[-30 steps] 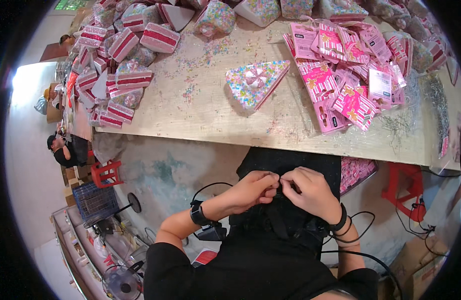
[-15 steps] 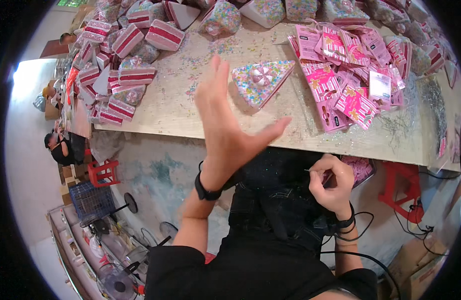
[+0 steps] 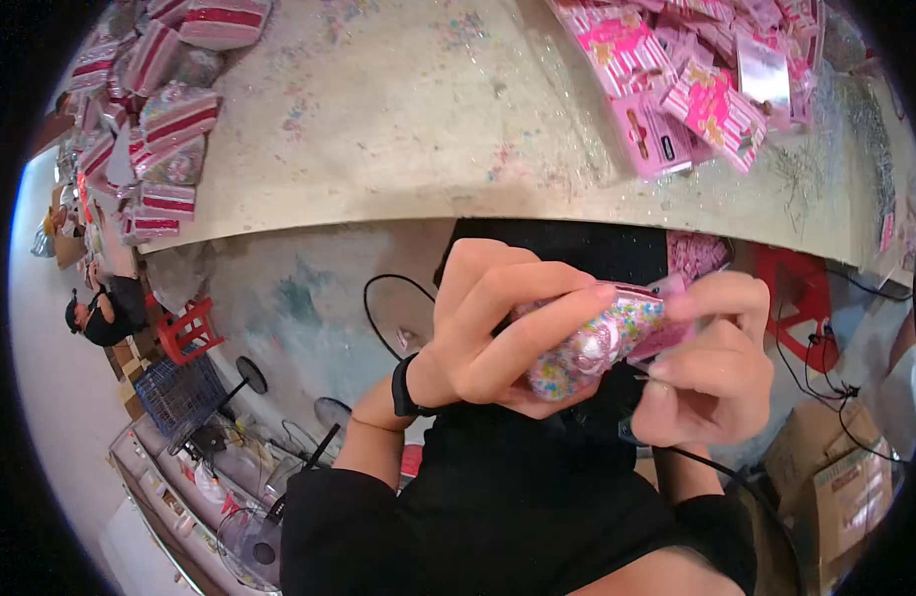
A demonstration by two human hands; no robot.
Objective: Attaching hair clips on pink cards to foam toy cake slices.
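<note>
My left hand (image 3: 483, 333) is closed around a decorative cake slice (image 3: 567, 360), held above my lap. The slice has pastel sprinkles, a shiny pink swirl sweet on its surface and a dark red edge. My right hand (image 3: 726, 363) is at the slice's narrow end, its fingers bent. Between its thumb and a finger sticks out a short, thin metal pin (image 3: 641, 376). A pink card tag (image 3: 666, 340) shows between the slice's tip and my right fingers. My right fingers hide part of the tag, so how it meets the slice is unclear.
On the table (image 3: 398, 149) lie a heap of pink card tags (image 3: 666, 89) at the right and stacked cake slices (image 3: 180, 119) at the left. Thin metal pins (image 3: 800, 199) are scattered at far right. Red stools (image 3: 790, 308), cables and cardboard boxes (image 3: 845, 487) stand around.
My left hand has taken the cake slice off the table and brought it down over my lap. My right hand has come up to it, and a pink tag now shows there.
</note>
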